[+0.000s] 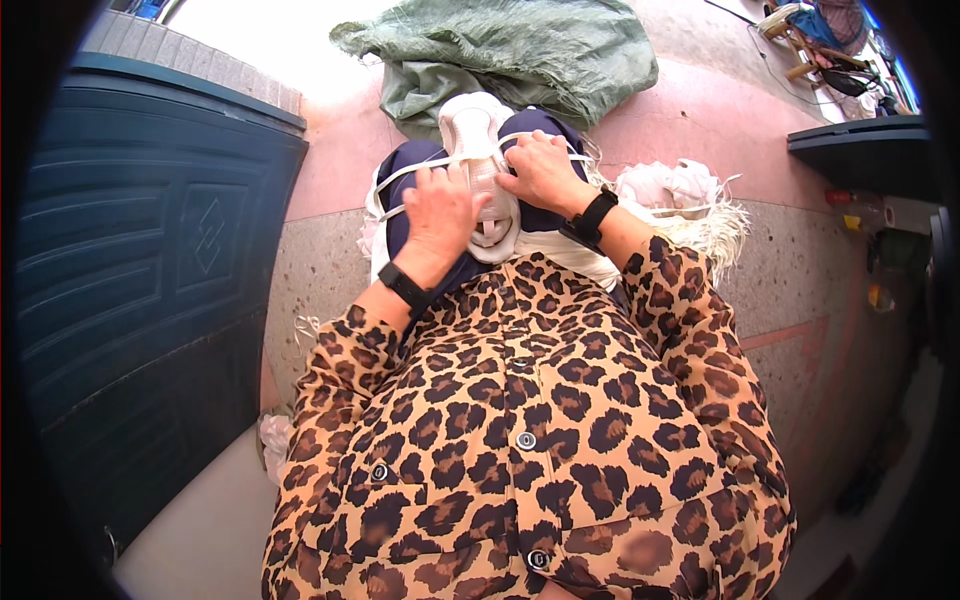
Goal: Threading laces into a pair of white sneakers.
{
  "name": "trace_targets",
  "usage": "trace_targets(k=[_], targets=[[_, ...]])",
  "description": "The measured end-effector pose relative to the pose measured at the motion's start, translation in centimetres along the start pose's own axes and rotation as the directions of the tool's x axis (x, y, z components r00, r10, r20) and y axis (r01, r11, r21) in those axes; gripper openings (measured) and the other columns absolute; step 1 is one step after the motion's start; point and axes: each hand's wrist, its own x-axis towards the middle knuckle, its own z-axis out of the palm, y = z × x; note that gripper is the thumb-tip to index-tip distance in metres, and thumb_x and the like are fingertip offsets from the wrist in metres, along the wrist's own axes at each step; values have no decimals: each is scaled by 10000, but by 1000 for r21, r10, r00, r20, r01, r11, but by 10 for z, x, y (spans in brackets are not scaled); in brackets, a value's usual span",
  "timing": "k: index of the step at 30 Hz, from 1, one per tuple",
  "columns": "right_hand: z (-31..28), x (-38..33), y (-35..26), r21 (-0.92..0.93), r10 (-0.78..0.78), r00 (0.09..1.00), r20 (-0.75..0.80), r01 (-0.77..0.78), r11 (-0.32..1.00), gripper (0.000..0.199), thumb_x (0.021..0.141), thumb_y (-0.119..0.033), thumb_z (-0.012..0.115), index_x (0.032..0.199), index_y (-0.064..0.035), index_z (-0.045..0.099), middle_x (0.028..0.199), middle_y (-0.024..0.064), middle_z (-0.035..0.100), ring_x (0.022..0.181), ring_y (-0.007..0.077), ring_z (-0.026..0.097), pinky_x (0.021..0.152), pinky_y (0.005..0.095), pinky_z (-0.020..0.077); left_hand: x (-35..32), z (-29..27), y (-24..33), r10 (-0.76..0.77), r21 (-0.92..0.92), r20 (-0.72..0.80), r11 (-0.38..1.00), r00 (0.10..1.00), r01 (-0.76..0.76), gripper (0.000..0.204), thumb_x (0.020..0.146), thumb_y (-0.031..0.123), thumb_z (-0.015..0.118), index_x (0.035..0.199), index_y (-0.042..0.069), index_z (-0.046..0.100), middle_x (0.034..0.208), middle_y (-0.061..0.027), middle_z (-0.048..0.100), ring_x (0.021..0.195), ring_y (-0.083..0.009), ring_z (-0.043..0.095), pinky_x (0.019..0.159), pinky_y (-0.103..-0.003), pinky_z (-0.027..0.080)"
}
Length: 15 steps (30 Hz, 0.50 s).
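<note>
A white shoe (470, 122) rests in my lap between my knees, its toe pointing away from me and its opening toward me. My left hand (437, 215) lies on the shoe's left side, fingers bent at the lacing. Over its right side is my right hand (545, 172), thumb and fingers closed together. Both hands seem to pinch the white shoelace (400, 167), though the fingertips partly hide it. One length of lace loops out left over my dark-trousered knee; another stretches right past my right hand's knuckles.
A crumpled green woven sack (520, 55) covers the floor beyond my knees. Right of my legs lies a white bundle (670, 187) with a heap of pale laces (715, 235). A dark blue panelled door (170, 240) stands at left. Cluttered items (830, 45) fill the far right.
</note>
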Motion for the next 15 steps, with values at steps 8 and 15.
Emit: trace_targets(k=[8, 15], targets=[[-2, 12, 10, 47, 59, 996, 61, -61, 997, 215, 666, -214, 536, 781, -68, 643, 843, 109, 574, 867, 259, 519, 709, 428, 355, 8, 43, -31, -50, -326, 147, 941, 988, 96, 264, 764, 141, 530, 965, -23, 483, 834, -214, 559, 788, -368, 556, 680, -443, 460], [10, -1, 15, 171, -4, 991, -132, 26, 985, 179, 690, -197, 547, 807, -115, 654, 818, 55, 585, 827, 243, 532, 724, 392, 364, 23, 23, -33, 81, -397, 48, 916, 996, -55, 234, 771, 178, 542, 937, 13, 562, 838, -187, 586, 796, -349, 560, 716, -426, 439]])
